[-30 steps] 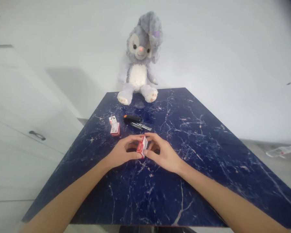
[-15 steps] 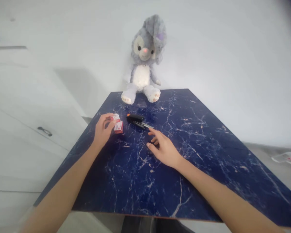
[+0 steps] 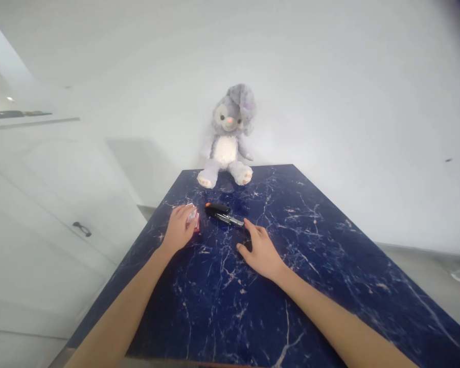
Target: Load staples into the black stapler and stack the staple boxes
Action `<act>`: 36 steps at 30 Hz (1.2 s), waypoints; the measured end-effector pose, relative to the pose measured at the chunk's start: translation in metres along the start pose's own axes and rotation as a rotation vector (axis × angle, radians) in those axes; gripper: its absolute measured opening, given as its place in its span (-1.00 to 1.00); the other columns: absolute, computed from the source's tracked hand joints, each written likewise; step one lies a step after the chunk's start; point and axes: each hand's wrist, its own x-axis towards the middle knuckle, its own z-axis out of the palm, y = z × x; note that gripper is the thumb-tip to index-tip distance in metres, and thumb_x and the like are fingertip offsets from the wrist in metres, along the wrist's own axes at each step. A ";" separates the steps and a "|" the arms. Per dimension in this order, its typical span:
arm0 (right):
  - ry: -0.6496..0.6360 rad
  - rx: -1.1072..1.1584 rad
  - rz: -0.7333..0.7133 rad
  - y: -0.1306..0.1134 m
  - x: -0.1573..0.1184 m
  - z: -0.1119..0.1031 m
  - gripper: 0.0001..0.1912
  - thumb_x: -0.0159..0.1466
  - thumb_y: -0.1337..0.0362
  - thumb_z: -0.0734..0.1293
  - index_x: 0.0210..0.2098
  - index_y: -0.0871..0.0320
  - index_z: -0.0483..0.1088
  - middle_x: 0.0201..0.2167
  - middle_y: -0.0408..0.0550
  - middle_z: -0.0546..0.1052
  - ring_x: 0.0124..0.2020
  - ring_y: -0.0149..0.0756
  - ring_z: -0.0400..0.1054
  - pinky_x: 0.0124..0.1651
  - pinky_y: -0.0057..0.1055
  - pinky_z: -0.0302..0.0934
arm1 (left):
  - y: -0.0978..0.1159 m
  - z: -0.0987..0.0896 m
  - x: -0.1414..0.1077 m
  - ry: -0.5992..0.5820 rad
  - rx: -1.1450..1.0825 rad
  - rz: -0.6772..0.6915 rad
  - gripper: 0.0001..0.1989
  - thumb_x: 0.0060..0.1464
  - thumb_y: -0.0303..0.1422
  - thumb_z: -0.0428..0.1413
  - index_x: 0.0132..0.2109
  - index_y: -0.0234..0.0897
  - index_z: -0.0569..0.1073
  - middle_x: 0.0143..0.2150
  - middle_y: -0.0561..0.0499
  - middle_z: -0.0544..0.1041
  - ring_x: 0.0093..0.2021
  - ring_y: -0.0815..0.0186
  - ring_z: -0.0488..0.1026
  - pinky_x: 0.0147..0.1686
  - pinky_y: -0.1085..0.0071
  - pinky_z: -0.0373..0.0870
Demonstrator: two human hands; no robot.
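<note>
My left hand (image 3: 179, 228) is closed over two small red-and-white boxes (image 3: 193, 216), and its fingers hide much of them. To their right lies a black stapler (image 3: 217, 209) with an orange tip, spread apart so that its metal magazine (image 3: 230, 220) shows. My right hand (image 3: 261, 249) rests near the magazine's end, index finger at the metal and thumb held apart. Nothing shows between its fingers.
A grey plush rabbit (image 3: 226, 151) sits at the back of the blue marbled table (image 3: 291, 214), against the white wall. White cabinet doors with a dark handle (image 3: 82, 229) stand left of the table.
The camera view has tilted up, so everything sits lower in the picture. My left fingers now cover more of the boxes. My right hand stays by the stapler's metal end.
</note>
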 end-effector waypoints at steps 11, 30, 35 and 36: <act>-0.119 0.219 0.073 -0.003 -0.003 -0.008 -0.04 0.26 0.07 0.35 0.46 0.12 -0.22 0.35 0.24 0.16 0.29 0.01 0.18 0.29 0.02 0.12 | -0.006 0.020 0.112 -0.682 0.060 0.071 -0.46 -0.13 -0.26 0.27 0.07 -0.20 0.54 0.00 -0.11 0.60 0.01 0.03 0.48 0.04 0.26 0.32; -0.207 0.969 0.425 -0.003 0.029 -0.006 0.01 0.13 0.30 0.39 0.46 0.02 -0.16 0.31 0.17 0.27 -0.04 -0.19 0.47 -0.10 -0.30 0.45 | 0.009 0.026 0.114 -0.796 0.029 0.066 -0.68 -0.19 -0.24 0.32 -0.21 -0.20 0.64 -0.38 0.06 0.58 -0.37 0.27 0.46 -0.36 0.43 0.23; -0.272 0.991 0.424 -0.003 0.045 0.001 0.19 0.06 0.31 0.45 0.46 -0.06 -0.35 0.43 0.14 -0.02 -0.09 -0.19 0.49 -0.38 -0.44 0.46 | 0.006 0.028 0.112 -0.762 0.011 0.040 -0.67 -0.19 -0.21 0.31 -0.21 -0.22 0.64 -0.38 0.07 0.58 -0.36 0.28 0.45 -0.35 0.44 0.23; -0.272 1.003 0.429 -0.002 0.047 0.001 0.19 0.06 0.31 0.45 0.46 -0.06 -0.34 0.44 0.13 -0.05 -0.09 -0.20 0.50 -0.38 -0.45 0.46 | 0.006 0.029 0.112 -0.751 0.008 0.025 -0.66 -0.19 -0.20 0.31 -0.21 -0.23 0.64 -0.38 0.07 0.58 -0.36 0.28 0.45 -0.36 0.44 0.22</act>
